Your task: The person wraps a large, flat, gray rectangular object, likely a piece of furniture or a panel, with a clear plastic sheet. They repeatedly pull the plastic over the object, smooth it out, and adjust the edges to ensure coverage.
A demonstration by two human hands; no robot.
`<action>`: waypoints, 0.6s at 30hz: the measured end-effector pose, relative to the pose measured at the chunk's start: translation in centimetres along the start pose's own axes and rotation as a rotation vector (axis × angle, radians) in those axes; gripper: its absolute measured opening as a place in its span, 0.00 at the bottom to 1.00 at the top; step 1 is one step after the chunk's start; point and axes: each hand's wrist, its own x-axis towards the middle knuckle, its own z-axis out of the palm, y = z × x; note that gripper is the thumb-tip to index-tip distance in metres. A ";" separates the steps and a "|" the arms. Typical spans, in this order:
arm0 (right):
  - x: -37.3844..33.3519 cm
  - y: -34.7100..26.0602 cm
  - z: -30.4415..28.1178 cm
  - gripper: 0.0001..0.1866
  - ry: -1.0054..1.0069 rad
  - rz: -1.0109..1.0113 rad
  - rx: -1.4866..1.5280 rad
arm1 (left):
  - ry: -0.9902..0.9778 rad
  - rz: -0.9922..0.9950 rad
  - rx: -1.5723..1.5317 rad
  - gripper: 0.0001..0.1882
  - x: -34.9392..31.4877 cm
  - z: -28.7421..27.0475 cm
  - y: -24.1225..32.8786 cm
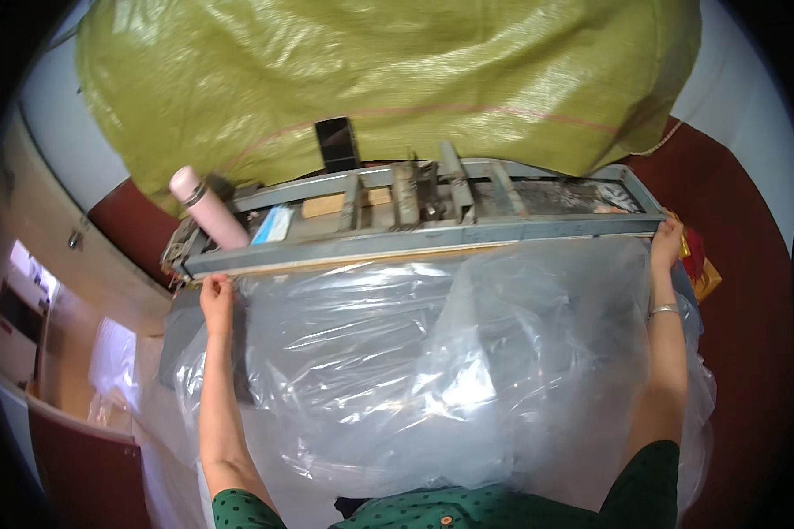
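Observation:
A wide sheet of clear plastic film (370, 353) stretches between my arms, wrinkled and shiny, its far edge running along a grey metal frame (415, 234). Near the frame's left end, my left hand (216, 300) is closed in a pinch at the film's far left corner. At the opposite end my right hand (667, 242) pinches the film's far right corner, close against the frame's end. The very edge between the fingers is too small to make out. A thin yellowish strip lies along the front of the frame.
Within the frame stand a pink bottle (210, 210) and a blue-and-white packet (272, 225). A dark phone (337, 144) leans behind it against a large yellow-green woven sheet (388, 70). A door (88, 238) is at the left; a red-and-gold bundle (701, 269) lies past my right hand.

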 end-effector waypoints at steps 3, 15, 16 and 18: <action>-0.2 -14.5 -0.7 0.09 -0.128 -0.240 0.198 | -0.078 0.102 -0.083 0.03 -3.5 0.2 7.3; -30.6 -54.1 2.4 0.14 -1.249 -0.695 0.602 | -0.018 0.224 -0.256 0.04 -10.7 -7.4 14.1; -32.0 -53.9 2.7 0.12 -1.420 -0.520 0.705 | -0.029 0.227 -0.239 0.06 -10.7 -8.0 13.7; -34.0 -51.7 4.0 0.12 -1.418 -0.401 0.749 | -0.057 0.227 -0.206 0.12 -10.6 -8.8 12.6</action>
